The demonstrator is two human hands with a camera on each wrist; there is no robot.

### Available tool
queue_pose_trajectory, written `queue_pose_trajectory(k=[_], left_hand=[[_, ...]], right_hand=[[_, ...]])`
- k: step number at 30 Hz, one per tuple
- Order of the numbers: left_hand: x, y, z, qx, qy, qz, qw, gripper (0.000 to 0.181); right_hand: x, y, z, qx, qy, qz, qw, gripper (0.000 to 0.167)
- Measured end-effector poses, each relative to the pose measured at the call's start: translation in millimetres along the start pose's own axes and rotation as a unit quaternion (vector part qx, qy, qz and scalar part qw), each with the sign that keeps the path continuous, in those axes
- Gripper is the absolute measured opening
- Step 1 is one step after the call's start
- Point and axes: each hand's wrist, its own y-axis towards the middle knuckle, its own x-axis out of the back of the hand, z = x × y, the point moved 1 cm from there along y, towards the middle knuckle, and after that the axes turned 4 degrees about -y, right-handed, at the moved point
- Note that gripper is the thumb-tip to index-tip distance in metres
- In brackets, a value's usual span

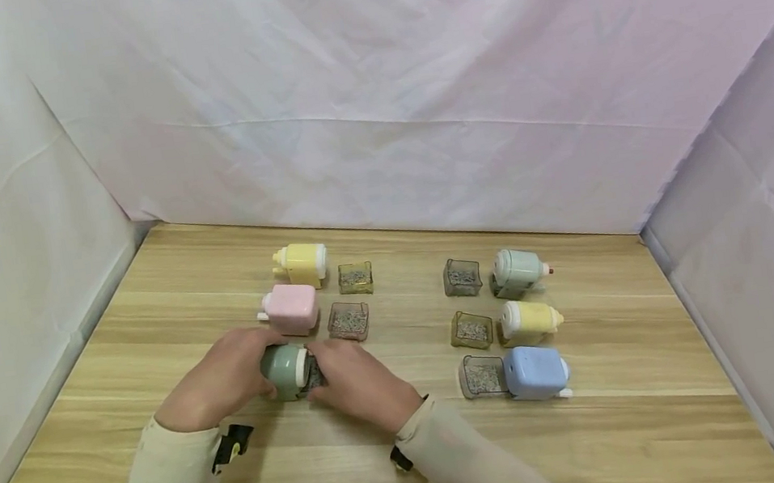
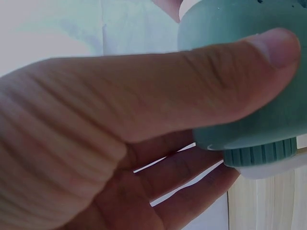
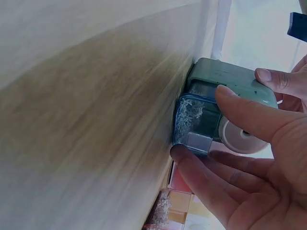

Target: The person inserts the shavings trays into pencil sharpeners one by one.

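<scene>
A green pencil sharpener with a white round face is near the table's left middle, between the two hands. My left hand grips its body, and the thumb lies along the green side in the left wrist view. There, a ribbed green knob shows below the body. My right hand pinches the clear shavings drawer between thumb and fingers. That drawer holds pale shavings and juts partly out of the sharpener's body. Its inner end is hidden.
Left of centre lie a yellow sharpener and a pink sharpener, with separate drawers of shavings beside them. To the right are another green sharpener, a yellow one and a blue one, beside more drawers. White cloth surrounds the table.
</scene>
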Motion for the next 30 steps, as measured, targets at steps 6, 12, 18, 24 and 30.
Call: queue_pose_trajectory(k=[6,12,18,24,30], left_hand=[[-0.3,-0.5,0.6,-0.012,-0.001,-0.005,0.9999,0.056],[-0.3,-0.3,1.4,-0.022,-0.004,-0.010,0.9997,0.056],[0.2,0.7,0.6,-0.010,-0.003,-0.001,1.0000,0.056],[0.3,1.4,-0.3,0.006,-0.013,0.005,0.9999,0.055],[0.9,0.9,-1.3,0.019,-0.008,0.009,0.9997,0.056]], right_hand=[[-3.2,2.9,5.7,-0.011,0.029,-0.004,0.9995,0.062],[-4.5,4.1,8.4,-0.018,0.043,-0.002,0.9989,0.061],[1.0,1.7,3.2,-0.016,0.062,0.021,0.9977,0.068],[20.6,-5.1,-4.5,-0.033,0.027,0.023,0.9988,0.068],[32.2,-9.0,-11.6,-0.036,-0.023,0.028,0.9987,0.051]])
